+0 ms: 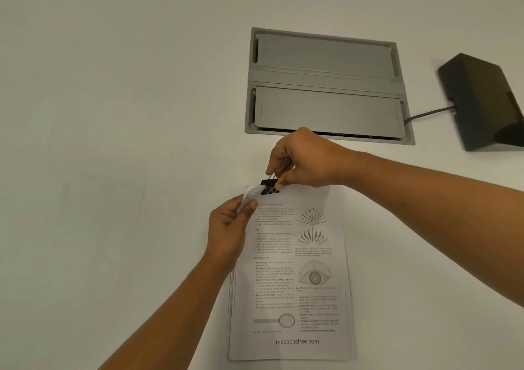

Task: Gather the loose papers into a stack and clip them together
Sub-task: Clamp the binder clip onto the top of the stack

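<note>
A stack of printed papers (295, 279) lies on the white table, its top sheet showing text and eye diagrams. My left hand (229, 228) pinches the stack's top left corner, which curls up a little. A black binder clip (269, 186) sits on the top edge near that corner. My right hand (303, 157) grips the clip's wire handles from above, fingers pinched around them.
A grey metal cable hatch (326, 86) with two flaps is set into the white table (113, 142) just beyond my hands. A dark box (485, 100) with a cable stands at the far right.
</note>
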Motion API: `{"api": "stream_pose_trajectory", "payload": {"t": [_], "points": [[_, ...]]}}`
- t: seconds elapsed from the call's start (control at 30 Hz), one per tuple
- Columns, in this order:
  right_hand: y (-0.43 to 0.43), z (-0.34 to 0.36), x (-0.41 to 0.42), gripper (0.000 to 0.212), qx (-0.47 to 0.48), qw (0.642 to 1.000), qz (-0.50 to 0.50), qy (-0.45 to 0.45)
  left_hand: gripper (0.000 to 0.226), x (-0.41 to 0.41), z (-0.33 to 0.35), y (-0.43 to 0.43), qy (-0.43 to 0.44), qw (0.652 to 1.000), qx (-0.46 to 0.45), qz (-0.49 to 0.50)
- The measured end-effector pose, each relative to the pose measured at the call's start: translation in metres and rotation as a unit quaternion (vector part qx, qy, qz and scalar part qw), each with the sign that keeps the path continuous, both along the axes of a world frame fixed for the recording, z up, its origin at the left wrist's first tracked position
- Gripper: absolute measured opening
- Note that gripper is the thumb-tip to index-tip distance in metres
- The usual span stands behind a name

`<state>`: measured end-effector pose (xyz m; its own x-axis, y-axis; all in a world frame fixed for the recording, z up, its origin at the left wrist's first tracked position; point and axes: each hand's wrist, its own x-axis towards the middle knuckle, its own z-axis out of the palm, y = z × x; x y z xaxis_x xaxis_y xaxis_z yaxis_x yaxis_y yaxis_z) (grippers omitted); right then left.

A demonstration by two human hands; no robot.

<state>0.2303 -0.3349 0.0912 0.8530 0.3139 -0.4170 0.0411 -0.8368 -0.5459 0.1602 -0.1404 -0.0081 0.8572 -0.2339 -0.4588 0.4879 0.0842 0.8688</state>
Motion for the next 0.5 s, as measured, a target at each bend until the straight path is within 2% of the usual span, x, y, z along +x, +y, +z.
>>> {"api": "stream_pose_trajectory", "payload": {"t": [0.1, 0.23, 0.37, 0.43, 0.5], "points": [[0.001, -0.004, 0.005, 0.047, 0.005, 0.999, 0.008, 0.044, 0.020, 0.000, -0.002, 0.001, 0.003, 1.000, 0.005, -0.002], [-0.014, -0.016, -0.002, 0.073, 0.049, 0.993, -0.050, 0.093, 0.020, 0.002, -0.001, 0.002, 0.010, 1.000, -0.009, 0.003], [-0.056, -0.040, -0.037, 0.046, 0.026, 0.983, -0.141, 0.118, 0.021, 0.004, 0.001, 0.005, 0.020, 1.000, -0.019, 0.008], [-0.079, -0.050, -0.068, 0.038, 0.119, 0.945, -0.275, 0.131, 0.019, 0.004, 0.002, 0.006, 0.026, 0.999, -0.017, 0.010], [-0.092, -0.061, -0.101, 0.049, 0.251, 0.860, -0.417, 0.154, 0.017, 0.004, 0.003, 0.006, 0.037, 0.999, -0.021, 0.023]]}}
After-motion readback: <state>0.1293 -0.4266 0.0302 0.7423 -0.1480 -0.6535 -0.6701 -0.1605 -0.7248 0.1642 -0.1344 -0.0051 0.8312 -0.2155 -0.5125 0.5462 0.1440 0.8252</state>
